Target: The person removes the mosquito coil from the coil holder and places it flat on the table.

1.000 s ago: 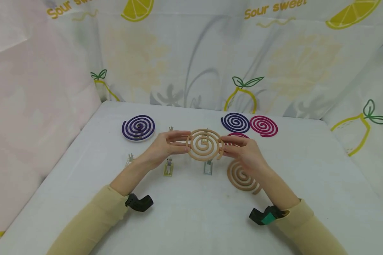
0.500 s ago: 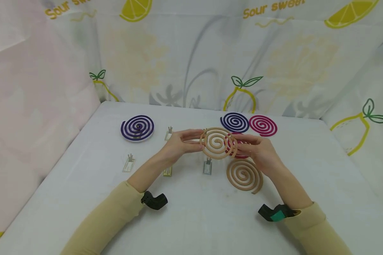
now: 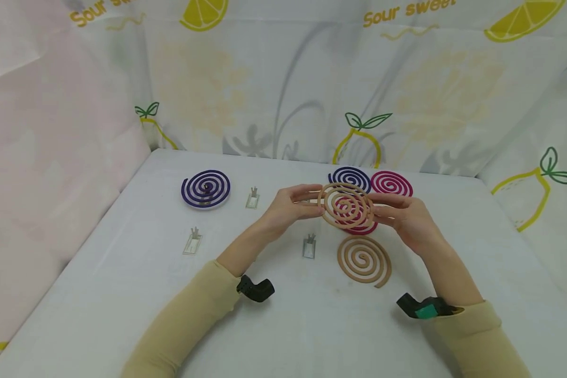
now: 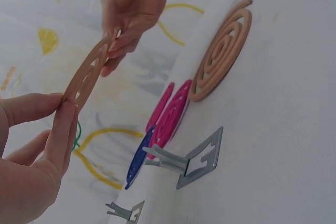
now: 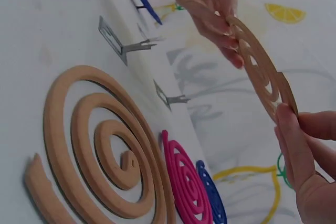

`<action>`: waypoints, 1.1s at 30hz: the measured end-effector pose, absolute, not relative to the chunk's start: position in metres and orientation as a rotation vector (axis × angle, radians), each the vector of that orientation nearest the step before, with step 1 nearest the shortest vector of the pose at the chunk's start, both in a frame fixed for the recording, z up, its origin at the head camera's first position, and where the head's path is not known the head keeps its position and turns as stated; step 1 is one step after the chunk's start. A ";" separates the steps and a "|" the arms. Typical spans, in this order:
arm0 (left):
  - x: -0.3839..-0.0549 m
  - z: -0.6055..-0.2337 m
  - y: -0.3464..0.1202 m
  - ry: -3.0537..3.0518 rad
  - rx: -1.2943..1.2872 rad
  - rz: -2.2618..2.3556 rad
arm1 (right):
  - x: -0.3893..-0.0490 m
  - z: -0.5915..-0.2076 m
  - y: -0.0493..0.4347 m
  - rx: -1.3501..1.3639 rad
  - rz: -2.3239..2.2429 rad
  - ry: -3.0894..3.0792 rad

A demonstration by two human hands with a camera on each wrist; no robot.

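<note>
A tan mosquito coil (image 3: pixel 344 206) is held up above the table, between both hands. My left hand (image 3: pixel 285 211) pinches its left edge between thumb and fingers. On the opposite edge, the right hand (image 3: pixel 408 219) pinches it the same way. The wrist views show the coil nearly edge-on, tilted. Directly behind it in the head view lies a pink coil (image 3: pixel 361 230), partly covered by the held one. Another tan coil (image 3: pixel 363 258) lies flat on the table, nearer to me. A small metal coil stand (image 3: pixel 309 247) stands left of that coil.
At the back right lie a dark blue coil (image 3: pixel 349 170) and another pink coil (image 3: pixel 391 182). A purple coil (image 3: pixel 205 189) sits raised on a stand at the back left. More metal stands (image 3: pixel 252 198) are on the white table (image 3: pixel 283 325). A printed curtain (image 3: pixel 283 79) rises behind.
Both hands have carried the tan coil to the right and slightly up, from above the metal stands to in front of the pink coil. My left forearm now covers the gold-coloured stand.
</note>
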State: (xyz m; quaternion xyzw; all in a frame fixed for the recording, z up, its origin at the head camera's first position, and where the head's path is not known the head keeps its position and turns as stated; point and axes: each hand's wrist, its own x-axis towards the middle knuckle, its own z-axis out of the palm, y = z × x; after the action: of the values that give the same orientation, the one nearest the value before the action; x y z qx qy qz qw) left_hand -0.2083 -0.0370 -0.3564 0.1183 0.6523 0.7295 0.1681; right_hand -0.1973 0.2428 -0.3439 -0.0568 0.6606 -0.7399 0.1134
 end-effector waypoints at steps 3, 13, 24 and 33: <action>-0.211 -0.358 -0.027 1.842 0.321 2.100 | -0.200 -0.342 0.251 -0.185 -2.187 1.917; -0.216 -0.363 0.007 1.756 0.207 2.205 | -0.203 -0.343 0.276 -0.242 -2.263 1.814; -0.216 -0.371 0.038 1.669 0.127 2.289 | -0.201 -0.348 0.299 -0.165 -2.213 1.893; -0.219 -0.379 0.062 1.683 0.057 2.339 | -0.203 -0.354 0.315 -0.104 -2.189 1.934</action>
State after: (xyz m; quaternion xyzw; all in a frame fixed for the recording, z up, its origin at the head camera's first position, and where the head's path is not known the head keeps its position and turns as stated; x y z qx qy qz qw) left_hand -0.2191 0.0617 -0.3785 0.0198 0.5791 0.8047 0.1292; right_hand -0.2026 0.3150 -0.3536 -0.0354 0.6578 -0.7444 0.1093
